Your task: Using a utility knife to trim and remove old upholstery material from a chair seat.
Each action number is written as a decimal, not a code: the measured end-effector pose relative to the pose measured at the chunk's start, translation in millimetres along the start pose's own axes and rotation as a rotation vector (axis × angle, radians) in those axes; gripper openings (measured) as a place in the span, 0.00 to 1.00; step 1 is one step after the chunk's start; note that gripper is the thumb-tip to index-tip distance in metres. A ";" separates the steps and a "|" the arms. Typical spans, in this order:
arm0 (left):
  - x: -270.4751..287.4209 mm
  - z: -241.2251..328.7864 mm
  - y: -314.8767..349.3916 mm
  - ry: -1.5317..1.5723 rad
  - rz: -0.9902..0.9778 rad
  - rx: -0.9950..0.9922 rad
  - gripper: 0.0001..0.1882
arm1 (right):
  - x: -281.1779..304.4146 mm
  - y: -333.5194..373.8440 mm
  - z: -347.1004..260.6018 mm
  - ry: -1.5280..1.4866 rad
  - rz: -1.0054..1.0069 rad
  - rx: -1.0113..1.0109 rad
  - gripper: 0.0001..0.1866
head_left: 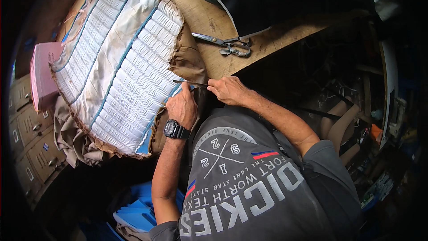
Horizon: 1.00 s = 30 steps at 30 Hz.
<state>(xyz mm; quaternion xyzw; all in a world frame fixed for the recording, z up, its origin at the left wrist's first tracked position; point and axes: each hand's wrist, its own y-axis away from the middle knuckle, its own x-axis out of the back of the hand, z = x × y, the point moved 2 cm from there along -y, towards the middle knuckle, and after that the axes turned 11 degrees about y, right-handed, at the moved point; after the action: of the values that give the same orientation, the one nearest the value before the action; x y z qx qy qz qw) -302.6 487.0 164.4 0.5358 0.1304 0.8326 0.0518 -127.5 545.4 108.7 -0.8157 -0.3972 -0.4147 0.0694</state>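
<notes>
A padded seat cover (138, 69) lies with its white, ribbed underside up; blue seams cross it and frayed brown fabric borders it. My left hand (182, 107), with a black watch on its wrist, is closed on the cover's near right edge, thumb and forefinger at the fabric. My right hand (229, 90) grips a thin, dark, narrow-bladed knife (189, 82). The blade points left, its tip over the cover's edge just above my left fingertips. Whether the blade touches the fabric, I cannot tell. Its handle is mostly hidden in my fingers.
On the wooden table (214, 20) rest large metal scissors (227, 43), right of the cover. Black sheet material (307, 0) covers the table's far right. At left stand a pink block (44, 73) and metal drawers (38, 145). Blue pieces (138, 209) lie low at left.
</notes>
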 end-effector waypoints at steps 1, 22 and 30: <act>-1.3 -0.1 1.0 -0.015 0.017 -0.019 0.08 | -0.2 -0.2 -0.4 -0.004 -0.002 -0.001 0.14; 2.8 71.3 18.5 0.081 -0.023 0.414 0.14 | -12.9 -26.0 27.5 -0.136 -0.172 0.300 0.10; -15.1 100.5 83.3 0.585 0.971 0.678 0.14 | 0.3 -35.8 29.1 -0.159 -0.297 0.335 0.09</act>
<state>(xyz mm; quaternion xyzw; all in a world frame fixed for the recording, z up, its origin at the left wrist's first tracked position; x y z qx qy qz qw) -200.8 419.8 213.3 0.2722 0.1375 0.7856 -0.5384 -134.6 582.7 82.3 -0.7555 -0.5805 -0.2828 0.1105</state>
